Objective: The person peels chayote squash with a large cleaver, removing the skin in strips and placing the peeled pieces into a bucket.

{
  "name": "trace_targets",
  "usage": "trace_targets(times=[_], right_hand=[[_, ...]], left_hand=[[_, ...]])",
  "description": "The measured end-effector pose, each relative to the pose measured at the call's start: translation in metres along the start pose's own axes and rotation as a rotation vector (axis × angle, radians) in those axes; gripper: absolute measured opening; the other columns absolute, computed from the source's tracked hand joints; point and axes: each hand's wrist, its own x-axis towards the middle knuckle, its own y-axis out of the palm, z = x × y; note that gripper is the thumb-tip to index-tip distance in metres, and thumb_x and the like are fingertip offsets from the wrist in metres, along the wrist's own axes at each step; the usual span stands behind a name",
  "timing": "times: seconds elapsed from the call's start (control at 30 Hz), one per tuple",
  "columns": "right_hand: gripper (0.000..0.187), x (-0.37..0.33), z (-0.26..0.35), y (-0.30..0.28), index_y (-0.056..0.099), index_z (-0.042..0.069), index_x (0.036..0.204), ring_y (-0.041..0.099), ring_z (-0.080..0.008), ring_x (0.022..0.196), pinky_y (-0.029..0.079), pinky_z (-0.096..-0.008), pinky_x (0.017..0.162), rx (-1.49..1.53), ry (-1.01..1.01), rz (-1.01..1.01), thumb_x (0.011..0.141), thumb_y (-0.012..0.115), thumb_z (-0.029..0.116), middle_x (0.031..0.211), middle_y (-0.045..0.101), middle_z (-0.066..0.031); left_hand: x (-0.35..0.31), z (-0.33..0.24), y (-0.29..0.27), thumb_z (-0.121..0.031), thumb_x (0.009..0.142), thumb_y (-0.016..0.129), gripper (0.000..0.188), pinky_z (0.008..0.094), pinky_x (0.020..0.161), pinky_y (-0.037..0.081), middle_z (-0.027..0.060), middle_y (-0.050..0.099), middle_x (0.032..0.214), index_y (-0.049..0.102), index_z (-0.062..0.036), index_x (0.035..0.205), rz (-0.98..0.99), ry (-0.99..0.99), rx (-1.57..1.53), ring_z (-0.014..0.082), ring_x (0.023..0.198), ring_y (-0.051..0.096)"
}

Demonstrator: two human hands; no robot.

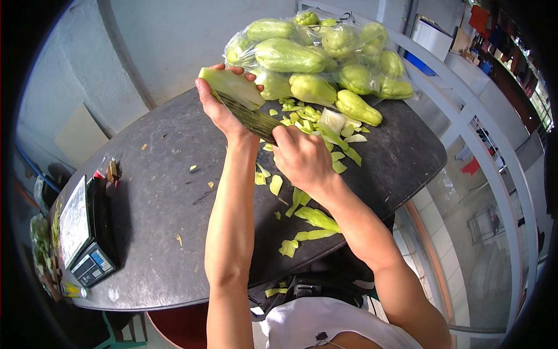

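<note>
My left hand (224,118) is raised over the far middle of the table, its fingers wrapped round a pale, peeled piece of chayote (232,87). Against the near side of that piece lies the broad, dark, streaked blade of a knife (251,120). The knife runs down to my right hand (302,156), which is closed on its handle end; the handle itself is hidden in the fist. Beneath and right of both hands, green peelings (317,218) and cut bits are scattered over the dark table (163,168). A pale cut chunk (332,120) sits among them.
A clear plastic bag (314,55) full of whole green chayotes stands at the back, with one chayote (358,107) lying at its front. A digital scale (90,256) is at the table's left edge. White railing (465,110) curves along the right. A red rounded thing (180,326) shows below the table.
</note>
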Motion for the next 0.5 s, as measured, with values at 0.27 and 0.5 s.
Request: trace_targets(times=[0.27,0.5], right_hand=[[0.016,-0.0014,0.0005,0.0056,0.050,0.003,0.091,0.063,-0.0288,0.050,0.051,-0.0386,0.041,-0.029,0.023,0.012,0.079,0.060,-0.001,0.064,0.055,-0.0116],[0.015,0.0045,-0.0019,0.0100,0.050,0.003,0.091,0.064,-0.0296,0.052,0.052,-0.0391,0.042,-0.031,0.020,-0.006,0.081,0.060,0.000,0.067,0.057,-0.0130]], left_hand=[[0.0008,0.0004,-0.0014,-0.062,0.096,0.047,0.053,0.0425,0.066,0.053,0.0109,0.059,0.094,0.053,-0.0113,0.111,-0.017,-0.022,0.007,0.0283,0.083,0.062],[-0.0023,0.0023,-0.0005,-0.062,0.098,0.042,0.054,0.0433,0.066,0.053,0.0115,0.058,0.095,0.052,-0.0107,0.112,-0.026,-0.130,-0.038,0.0290,0.082,0.061]])
